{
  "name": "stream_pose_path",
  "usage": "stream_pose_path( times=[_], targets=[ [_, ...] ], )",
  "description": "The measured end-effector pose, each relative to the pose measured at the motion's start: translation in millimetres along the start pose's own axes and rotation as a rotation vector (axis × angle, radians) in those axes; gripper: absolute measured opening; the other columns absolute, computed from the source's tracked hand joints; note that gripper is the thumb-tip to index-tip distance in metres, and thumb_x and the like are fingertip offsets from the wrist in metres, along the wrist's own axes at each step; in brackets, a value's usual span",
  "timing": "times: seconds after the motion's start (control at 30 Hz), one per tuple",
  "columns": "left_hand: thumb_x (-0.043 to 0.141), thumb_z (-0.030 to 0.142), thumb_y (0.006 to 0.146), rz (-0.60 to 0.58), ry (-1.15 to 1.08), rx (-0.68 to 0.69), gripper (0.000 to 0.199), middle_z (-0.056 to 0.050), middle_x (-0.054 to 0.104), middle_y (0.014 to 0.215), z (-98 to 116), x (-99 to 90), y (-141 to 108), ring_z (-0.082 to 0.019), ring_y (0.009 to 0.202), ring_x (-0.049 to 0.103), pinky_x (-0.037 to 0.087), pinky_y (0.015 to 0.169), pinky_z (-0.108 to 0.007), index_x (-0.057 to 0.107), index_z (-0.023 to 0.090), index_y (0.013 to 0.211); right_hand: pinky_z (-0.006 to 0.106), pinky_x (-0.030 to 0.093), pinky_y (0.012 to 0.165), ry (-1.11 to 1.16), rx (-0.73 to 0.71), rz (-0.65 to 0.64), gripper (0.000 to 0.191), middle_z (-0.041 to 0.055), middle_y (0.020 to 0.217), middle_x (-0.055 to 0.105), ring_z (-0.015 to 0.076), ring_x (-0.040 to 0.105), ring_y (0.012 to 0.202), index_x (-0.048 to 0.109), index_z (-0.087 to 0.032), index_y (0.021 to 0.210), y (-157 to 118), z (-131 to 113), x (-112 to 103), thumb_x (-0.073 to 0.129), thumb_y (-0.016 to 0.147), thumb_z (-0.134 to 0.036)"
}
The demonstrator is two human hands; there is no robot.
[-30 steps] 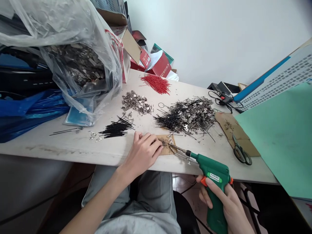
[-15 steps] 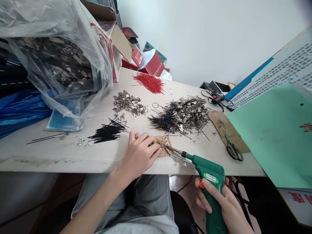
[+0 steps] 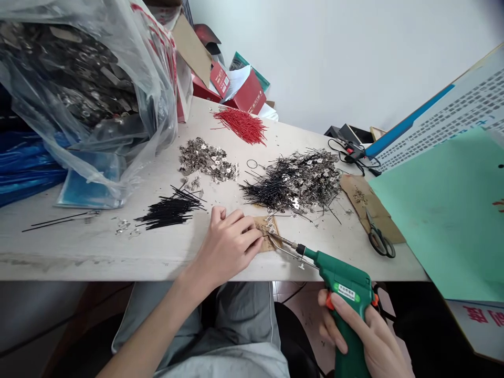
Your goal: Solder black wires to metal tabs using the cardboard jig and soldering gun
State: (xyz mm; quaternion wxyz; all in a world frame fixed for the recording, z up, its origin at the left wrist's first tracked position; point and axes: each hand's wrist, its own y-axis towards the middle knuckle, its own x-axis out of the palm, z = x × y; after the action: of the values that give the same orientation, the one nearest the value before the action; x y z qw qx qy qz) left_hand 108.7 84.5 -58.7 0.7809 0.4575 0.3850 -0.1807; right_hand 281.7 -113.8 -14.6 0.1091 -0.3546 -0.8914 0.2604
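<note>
My left hand [image 3: 230, 244] rests at the left side of a small brown board [image 3: 270, 231], its fingers curled together over something too small to make out. My right hand [image 3: 364, 331] is wrapped round the handle of a green soldering gun [image 3: 344, 278], index finger by the orange trigger. The gun's metal tip meets the board just right of my left fingertips. Small metal pieces lie on the board. Behind it is a pile of metal pieces with black wires [image 3: 295, 184]. Cut black wires [image 3: 171, 210] lie left of my left hand.
Red wires [image 3: 242, 125] and loose metal clips [image 3: 207, 160] lie further back. A plastic bag of metal parts [image 3: 90, 94] stands at the left. Scissors [image 3: 380, 241] rest on brown card at the right, beside a green sheet [image 3: 444, 210]. Red boxes [image 3: 248, 92] stand by the wall.
The view has shifted slightly. My right hand and the soldering gun sit slightly further right and lower in view. My left hand keeps its curled pose at the board.
</note>
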Motion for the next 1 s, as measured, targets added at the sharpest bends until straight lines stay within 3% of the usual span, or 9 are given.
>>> stream_pose_path(
  times=[0.1,0.33,0.53,1.0],
  targets=[
    [0.062,0.021,0.1,-0.012,-0.008,-0.01,0.023,0.001,0.073,0.085,-0.3,0.0,-0.4,-0.018,0.085,0.056,0.028,0.085,-0.041,0.071,0.021,0.079,0.03,0.043,0.055,0.012,-0.024,-0.024,0.04,-0.0029,0.048,0.047,0.0123,0.038,0.048,0.073,-0.018,0.093,2.9,1.8,-3.4,0.086,0.079,-0.053],
    [0.059,0.021,0.101,0.008,-0.015,-0.034,0.026,0.0,0.073,0.084,-1.1,0.6,-1.6,-0.018,0.084,0.057,0.029,0.084,-0.041,0.071,0.021,0.078,0.035,0.049,0.055,-0.03,0.027,-0.039,0.044,-0.0009,0.052,0.051,0.0144,0.042,0.047,0.067,-0.022,0.079,2.8,-7.4,-3.5,0.09,0.072,-0.058],
    [0.059,0.021,0.102,0.022,-0.012,-0.045,0.028,0.0,0.073,0.084,-1.2,0.4,-2.0,-0.018,0.084,0.057,0.028,0.084,-0.042,0.071,0.02,0.077,0.033,0.049,0.058,-0.046,0.047,-0.019,0.04,-0.0023,0.055,0.048,0.0146,0.044,0.052,0.071,-0.018,0.094,2.0,-0.7,-4.9,0.084,0.081,-0.054],
    [0.059,0.022,0.102,0.018,-0.001,-0.044,0.029,-0.001,0.074,0.083,-1.8,2.0,-2.0,-0.019,0.084,0.058,0.029,0.083,-0.042,0.072,0.021,0.076,0.031,0.047,0.061,-0.062,0.05,-0.01,0.037,-0.0015,0.054,0.048,0.0142,0.044,0.053,0.072,-0.018,0.092,-2.7,2.5,-6.3,0.082,0.084,-0.053]
  ],
)
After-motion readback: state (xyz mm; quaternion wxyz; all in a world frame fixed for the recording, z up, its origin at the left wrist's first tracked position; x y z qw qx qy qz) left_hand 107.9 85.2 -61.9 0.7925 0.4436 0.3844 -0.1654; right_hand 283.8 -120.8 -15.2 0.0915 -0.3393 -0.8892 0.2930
